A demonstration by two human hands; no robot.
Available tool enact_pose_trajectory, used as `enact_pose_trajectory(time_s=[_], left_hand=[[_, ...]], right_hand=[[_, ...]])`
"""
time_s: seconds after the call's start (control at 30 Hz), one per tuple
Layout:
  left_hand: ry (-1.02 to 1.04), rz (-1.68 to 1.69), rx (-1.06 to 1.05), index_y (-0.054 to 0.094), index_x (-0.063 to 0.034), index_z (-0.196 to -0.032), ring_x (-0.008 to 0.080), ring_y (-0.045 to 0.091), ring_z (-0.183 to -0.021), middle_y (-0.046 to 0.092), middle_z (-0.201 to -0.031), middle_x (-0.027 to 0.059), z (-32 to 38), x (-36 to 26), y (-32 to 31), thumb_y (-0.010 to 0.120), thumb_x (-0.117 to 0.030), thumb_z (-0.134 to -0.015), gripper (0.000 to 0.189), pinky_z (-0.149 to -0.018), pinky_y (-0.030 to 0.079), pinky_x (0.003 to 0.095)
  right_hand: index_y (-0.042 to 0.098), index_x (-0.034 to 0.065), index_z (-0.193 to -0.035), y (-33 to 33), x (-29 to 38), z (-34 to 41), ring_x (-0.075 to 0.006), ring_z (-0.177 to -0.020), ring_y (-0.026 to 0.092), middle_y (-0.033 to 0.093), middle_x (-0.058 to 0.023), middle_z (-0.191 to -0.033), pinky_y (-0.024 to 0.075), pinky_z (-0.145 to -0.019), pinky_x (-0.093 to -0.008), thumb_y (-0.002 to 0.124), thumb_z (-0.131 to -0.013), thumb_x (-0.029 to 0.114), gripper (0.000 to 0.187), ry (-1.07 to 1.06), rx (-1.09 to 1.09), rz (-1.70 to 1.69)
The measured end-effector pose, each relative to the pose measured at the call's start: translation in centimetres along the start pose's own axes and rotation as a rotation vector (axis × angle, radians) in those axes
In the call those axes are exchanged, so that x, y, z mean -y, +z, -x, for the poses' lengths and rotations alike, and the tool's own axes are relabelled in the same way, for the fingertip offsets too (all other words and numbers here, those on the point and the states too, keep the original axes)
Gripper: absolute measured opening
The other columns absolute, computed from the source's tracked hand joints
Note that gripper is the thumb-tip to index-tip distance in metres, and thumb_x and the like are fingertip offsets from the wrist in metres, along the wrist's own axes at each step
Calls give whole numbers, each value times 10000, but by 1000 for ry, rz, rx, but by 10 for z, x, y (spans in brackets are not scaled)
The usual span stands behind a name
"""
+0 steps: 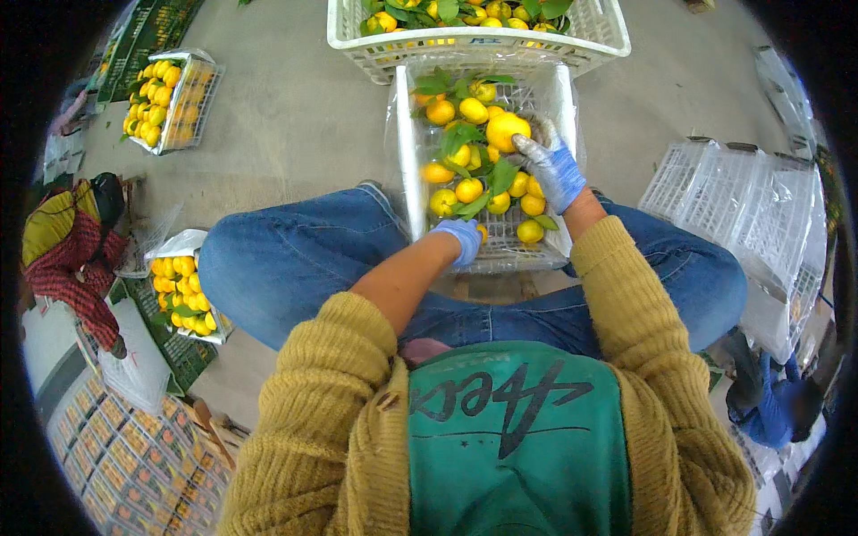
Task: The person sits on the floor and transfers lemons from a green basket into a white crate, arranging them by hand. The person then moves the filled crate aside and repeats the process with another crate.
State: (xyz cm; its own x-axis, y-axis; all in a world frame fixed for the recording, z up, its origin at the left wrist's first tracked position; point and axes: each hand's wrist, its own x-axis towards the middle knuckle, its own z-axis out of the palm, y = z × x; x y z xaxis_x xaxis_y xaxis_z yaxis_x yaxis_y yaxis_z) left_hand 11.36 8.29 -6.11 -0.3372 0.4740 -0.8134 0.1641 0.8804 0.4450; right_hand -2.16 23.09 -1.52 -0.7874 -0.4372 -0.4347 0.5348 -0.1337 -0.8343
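Between my knees stands a white plastic crate (570, 114) lined with clear film, partly filled with yellow-orange citrus fruits, some with green leaves. My gloved right hand (551, 161) holds a large yellow citrus fruit (508, 131) between thumb and fingers, above the crate's right side. At the near left of the crate is my gloved left hand (458, 240), its fingers largely hidden; a small citrus fruit (482, 232) shows right beside them. Whether that hand grips the fruit is unclear. Leafy fruits lie loosely over the crate's slatted bottom (496, 251).
A larger white crate (479, 40) of leafy citrus adjoins the far side. Filled crates stand at the upper left (208, 100) and beside my left knee (221, 328). Stacked white crates (737, 187) stand right. One person (74, 248) is at left, another (771, 402) lower right.
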Motion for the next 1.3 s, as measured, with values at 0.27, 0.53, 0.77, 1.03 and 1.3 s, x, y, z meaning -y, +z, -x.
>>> enact_pose_trajectory(time_s=[0.27, 0.53, 0.77, 1.03, 1.3], left_hand=[[8, -60, -30, 595, -31, -1173, 365, 570, -1118, 563, -1248, 190, -7, 4, 8, 620, -96, -720, 458, -893, 489, 423], [21, -25, -61, 589, 6, -1168, 359, 588, -1088, 581, -1213, 212, -9, 6, 10, 583, -120, -777, 411, -883, 492, 422], [-25, 113, -155, 571, -32, -1192, 373, 605, -1050, 607, -1167, 208, -13, -3, 6, 658, -138, -751, 462, -873, 493, 446], [117, -68, -35, 438, -106, -1366, 354, 550, -1154, 508, -1324, 177, -15, -11, 3, 599, -148, -788, 602, -908, 479, 451], [138, -86, 7, 455, -88, -1327, 367, 558, -1135, 538, -1280, 181, -12, -13, -9, 721, -219, -748, 651, -907, 473, 462]], right_hand=[[595, 108, -1165, 3, -55, 41, -352, -1034, 606, 601, -174, -1172, 498, -855, -439, 626, -807, 220, 376, 65, 645, 1717], [571, 107, -1172, -8, -116, 49, -349, -1021, 605, 592, -155, -1173, 501, -825, -430, 440, -938, 200, 284, 88, 673, 1732], [571, 82, -1151, -29, -154, 46, -373, -1007, 613, 615, -196, -1130, 503, -839, -449, 481, -910, 173, 272, -126, 502, 1570], [658, 54, -1026, -33, -84, 11, -395, -937, 632, 660, -213, -992, 522, -799, -448, 617, -768, 160, 282, 156, 383, 1493], [706, 105, -990, -28, -105, 43, -297, -958, 659, 677, -135, -1020, 528, -764, -432, 605, -798, 145, 220, 258, 596, 1982]])
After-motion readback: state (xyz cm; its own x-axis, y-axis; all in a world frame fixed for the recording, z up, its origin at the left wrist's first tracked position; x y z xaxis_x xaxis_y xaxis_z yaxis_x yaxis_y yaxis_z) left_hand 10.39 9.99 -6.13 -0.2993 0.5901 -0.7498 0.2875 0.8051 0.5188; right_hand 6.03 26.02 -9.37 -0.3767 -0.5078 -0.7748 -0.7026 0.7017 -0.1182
